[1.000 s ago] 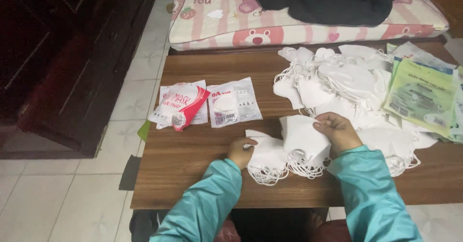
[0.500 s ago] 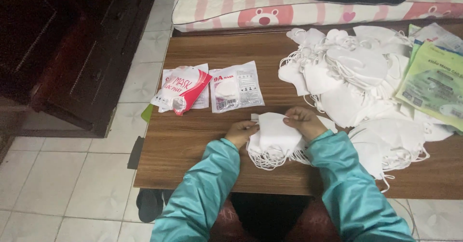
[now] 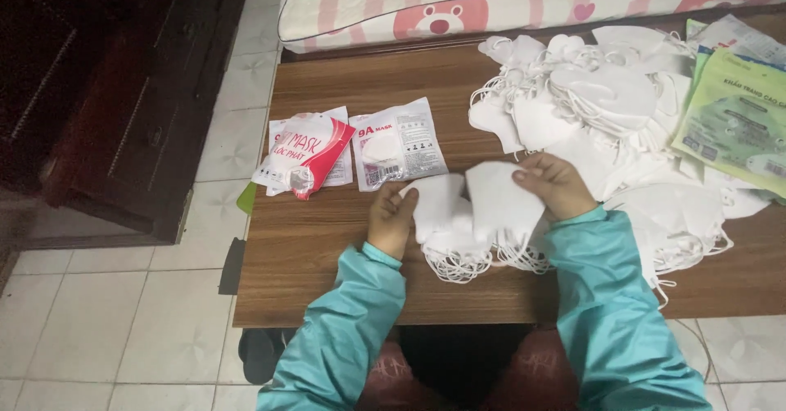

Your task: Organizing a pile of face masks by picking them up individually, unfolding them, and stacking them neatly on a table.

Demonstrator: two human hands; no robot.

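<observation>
A small stack of white folded face masks (image 3: 471,214) lies on the wooden table (image 3: 327,255) right in front of me, ear loops spilling toward me. My left hand (image 3: 390,216) grips the stack's left edge. My right hand (image 3: 557,184) pinches the top mask at its right side. Both arms wear teal sleeves.
A big loose pile of white masks (image 3: 606,100) covers the table's right half. Green printed packets (image 3: 733,120) lie at the far right. Two sealed mask packets (image 3: 397,142) and a red-and-white one (image 3: 304,153) lie left. A pink cushion (image 3: 491,2) lies beyond; dark cabinet (image 3: 106,100) at left.
My hands drew the masks together into one stack in front of me, and the two halves now sit slightly parted. The camera view shifted closer over the table.
</observation>
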